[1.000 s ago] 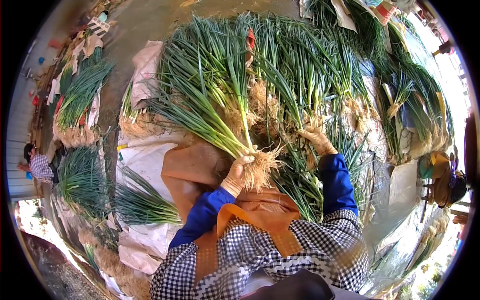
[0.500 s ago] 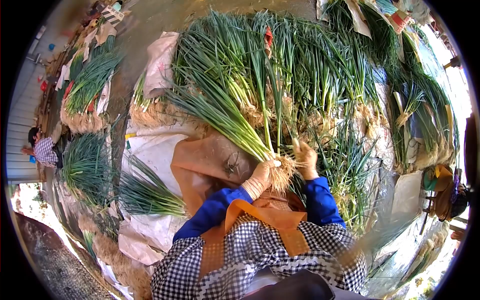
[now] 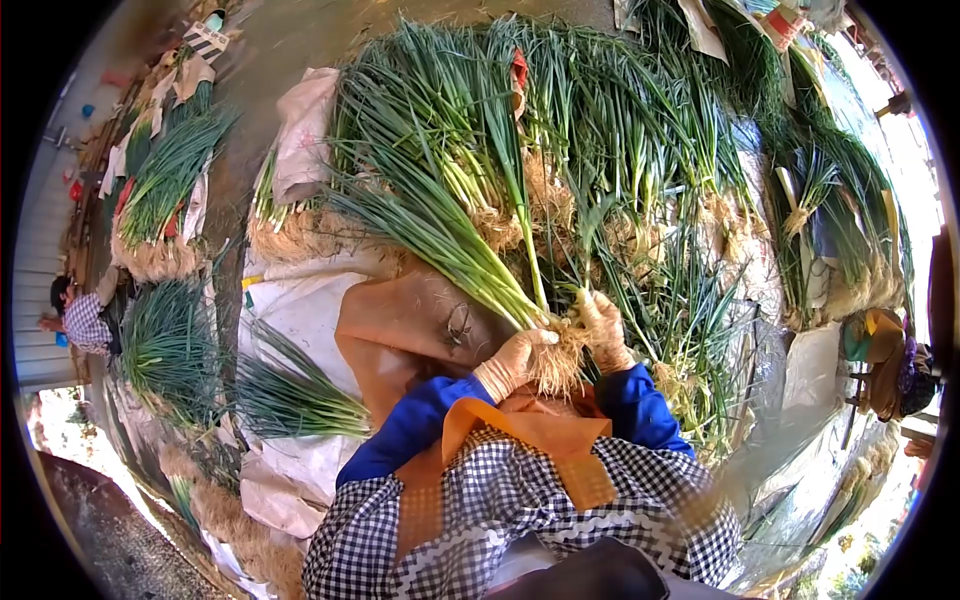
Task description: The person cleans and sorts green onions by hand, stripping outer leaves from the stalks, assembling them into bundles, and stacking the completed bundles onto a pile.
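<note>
My left hand (image 3: 513,362) is closed round the lower stems of a bunch of green onions (image 3: 460,255). Their leaves fan up and to the left, and the pale, stringy roots (image 3: 560,368) hang out past my thumb. Just right of these roots is my right hand (image 3: 604,332), fingers bent and pinched on a thin green onion (image 3: 588,240) whose leaves point upward. Part of what the right fingers grip is hidden. Behind the bunch lies a wide row of green onions (image 3: 640,130), with rooted ends toward me.
A brown cloth (image 3: 400,320) and a white sheet (image 3: 300,300) lie at left, with a smaller green onion pile (image 3: 300,390). Loose green onions (image 3: 690,330) spread at right. Another person (image 3: 88,318) is at far left beside more piles.
My right hand has turned and shifted slightly down and left, close against the roots. The stalk above it now stands more upright. My left hand keeps its hold on the bunch.
</note>
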Tool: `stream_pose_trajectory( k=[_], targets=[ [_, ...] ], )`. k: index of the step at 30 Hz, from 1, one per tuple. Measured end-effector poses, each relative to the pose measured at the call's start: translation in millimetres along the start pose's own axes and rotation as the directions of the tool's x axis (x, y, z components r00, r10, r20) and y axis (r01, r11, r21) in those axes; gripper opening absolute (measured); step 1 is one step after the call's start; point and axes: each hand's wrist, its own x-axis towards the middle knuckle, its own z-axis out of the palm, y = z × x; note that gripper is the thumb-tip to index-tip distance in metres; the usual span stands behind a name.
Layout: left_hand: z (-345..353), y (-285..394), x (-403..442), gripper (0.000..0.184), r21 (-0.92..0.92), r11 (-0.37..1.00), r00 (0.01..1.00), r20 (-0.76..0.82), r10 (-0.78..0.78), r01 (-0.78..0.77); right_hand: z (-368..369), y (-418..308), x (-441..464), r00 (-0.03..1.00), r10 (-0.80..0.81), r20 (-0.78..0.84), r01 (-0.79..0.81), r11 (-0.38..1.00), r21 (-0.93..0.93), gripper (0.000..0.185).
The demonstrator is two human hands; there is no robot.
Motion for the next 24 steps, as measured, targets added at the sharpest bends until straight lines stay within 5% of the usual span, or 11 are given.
stream_pose_trajectory(
  k=[2,5,6,8,9,10,14,19,20,22,24],
  targets=[
    [14,1,-8,0.033,0.012,0.997,0.997,0.007,0.078,-0.078,-17,11,-2,0.985,-0.164,-0.049,0.15,0.967,-0.206,0.016],
    [13,2,-5,0.029,-0.12,0.982,0.989,0.0,0.15,-0.149,-106,-10,-18,0.894,-0.194,-0.403,0.008,0.908,-0.419,0.025],
    [7,4,-6,0.031,-0.068,0.989,0.991,0.02,0.136,-0.134,-180,18,-8,0.857,-0.26,-0.445,0.148,0.951,-0.27,0.03],
    [-2,2,-3,0.033,-0.012,0.985,0.985,-0.027,0.171,-0.171,-262,18,-33,0.705,-0.492,-0.51,-0.287,0.46,-0.84,0.037],
    [-5,1,1,0.038,-0.006,0.979,0.978,0.037,0.203,-0.203,-311,38,-38,0.789,-0.458,-0.41,-0.474,-0.028,-0.88,0.043],
    [-2,1,0,0.05,-0.009,0.98,0.978,0.063,0.199,-0.199,-332,43,-44,0.824,-0.275,-0.496,-0.559,-0.247,-0.791,0.042],
    [0,4,2,0.067,0.013,0.986,0.977,0.136,0.165,-0.168,-224,38,-3,0.945,-0.215,-0.247,-0.245,0.037,-0.969,0.038],
    [-5,6,2,0.041,0.05,0.975,0.976,0.035,0.213,-0.214,-173,57,87,0.994,0.102,0.028,0.039,-0.114,-0.993,0.039],
    [-9,6,3,0.04,0.063,0.978,0.979,0.052,0.195,-0.198,-144,28,77,0.992,0.04,0.118,0.111,0.154,-0.982,0.042],
    [-5,7,4,0.041,0.073,0.992,0.991,0.093,0.098,-0.105,-92,-10,69,0.98,0.025,0.198,0.183,0.276,-0.944,0.035],
    [4,6,-2,0.043,0.042,0.999,0.995,0.104,0.005,-0.009,-60,8,82,0.964,-0.071,0.255,0.199,0.831,-0.52,0.028]
  ],
)
